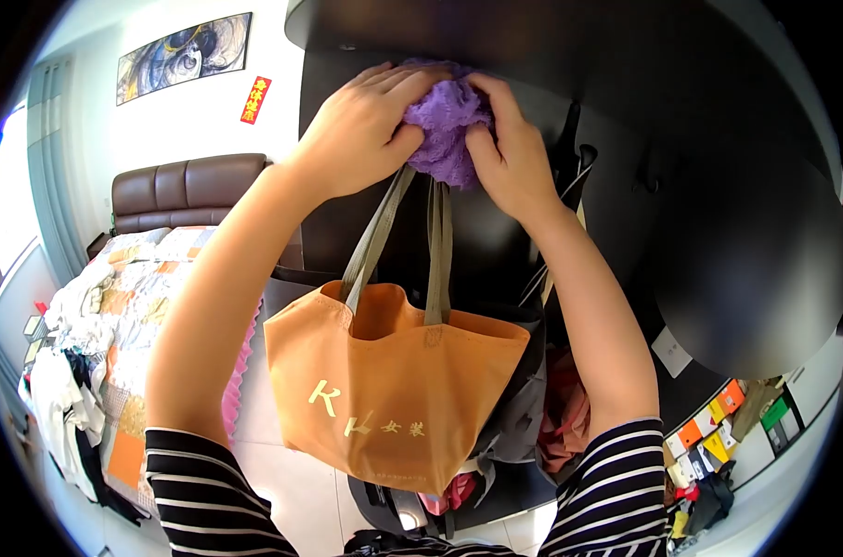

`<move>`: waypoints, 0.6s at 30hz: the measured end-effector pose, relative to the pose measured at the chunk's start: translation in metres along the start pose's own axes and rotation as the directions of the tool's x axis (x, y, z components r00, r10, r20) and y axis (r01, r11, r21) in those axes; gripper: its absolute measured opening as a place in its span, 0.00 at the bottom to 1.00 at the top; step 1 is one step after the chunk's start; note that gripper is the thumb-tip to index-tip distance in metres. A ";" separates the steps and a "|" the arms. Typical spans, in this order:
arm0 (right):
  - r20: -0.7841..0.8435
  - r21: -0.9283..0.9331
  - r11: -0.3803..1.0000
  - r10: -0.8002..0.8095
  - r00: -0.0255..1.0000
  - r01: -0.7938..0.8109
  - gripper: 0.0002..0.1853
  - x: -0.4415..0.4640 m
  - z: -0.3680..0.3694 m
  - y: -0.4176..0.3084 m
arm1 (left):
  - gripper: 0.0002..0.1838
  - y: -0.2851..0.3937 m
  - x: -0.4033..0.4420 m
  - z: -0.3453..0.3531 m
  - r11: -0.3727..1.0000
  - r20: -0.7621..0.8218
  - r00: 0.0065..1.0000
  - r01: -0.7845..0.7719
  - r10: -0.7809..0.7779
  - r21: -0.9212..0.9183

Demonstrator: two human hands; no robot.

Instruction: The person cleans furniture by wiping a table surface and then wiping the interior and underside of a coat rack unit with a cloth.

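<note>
Far left: window [8, 209], bright, with a pale blue-grey curtain [55, 172] beside it. Next, bed [129, 371]: patchwork cover in orange, white and grey, brown padded headboard [189, 190] against the wall, pillows [152, 243] at the head end. Loose clothes [69, 399], white and black, heaped along its left side. On the white wall above the bed: swirl-pattern picture [185, 58], then a red strip [254, 100] with yellow characters, slightly tilted.

Left hand [361, 125]: gripping purple cloth, fingers over the top, thumb against its front. Striped black-and-white sleeve [208, 492] on that arm.

Orange bag [394, 390] hangs below the hands, tilted, mouth partly open, "K" and pale characters on its face. Its grey-brown straps [439, 251] run up to behind the cloth; upper ends hidden, can't tell what they hang on.

Purple cloth [447, 130]: bunched up between both hands, in front of the dark panel, above the bag.

Right hand [514, 153]: gripping the same cloth from its right side, thumb in front.

Reddish cloth [563, 408] hangs right of the bag, lower down. Further right, black hook [648, 176] on the dark panel [616, 223], white card [671, 351] below it. Far right, low: colourful boxes [709, 436].
</note>
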State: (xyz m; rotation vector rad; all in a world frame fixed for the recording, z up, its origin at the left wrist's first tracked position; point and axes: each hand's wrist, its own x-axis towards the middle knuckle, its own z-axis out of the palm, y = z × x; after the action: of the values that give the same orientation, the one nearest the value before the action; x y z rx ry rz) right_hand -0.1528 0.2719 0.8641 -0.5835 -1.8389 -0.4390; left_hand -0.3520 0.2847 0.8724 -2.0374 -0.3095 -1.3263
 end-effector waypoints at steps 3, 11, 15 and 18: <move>-0.054 -0.004 0.999 0.040 0.998 -0.040 0.21 -0.003 0.006 -0.004 | 0.24 -0.006 0.007 -0.004 0.994 0.084 0.995 -0.068 0.061 0.081; -0.150 0.370 0.928 0.098 0.984 -0.036 0.19 -0.012 0.033 -0.021 | 0.21 0.000 -0.032 -0.012 0.999 0.124 0.991 0.049 -0.049 -0.002; -0.061 0.497 0.848 0.245 0.968 -0.183 0.17 -0.003 0.027 -0.020 | 0.21 0.012 -0.029 -0.017 0.906 0.212 0.935 0.334 -0.284 -0.260; -0.014 0.487 0.836 0.297 0.955 -0.253 0.18 0.005 0.025 -0.021 | 0.24 0.015 -0.026 -0.014 0.759 0.248 0.884 0.467 -0.395 -0.455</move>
State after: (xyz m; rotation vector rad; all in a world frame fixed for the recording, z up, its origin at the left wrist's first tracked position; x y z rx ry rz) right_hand -0.1858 0.2695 0.8607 -0.4620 -1.6583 0.1891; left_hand -0.3658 0.2684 0.8463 -2.6189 -0.5769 -1.6830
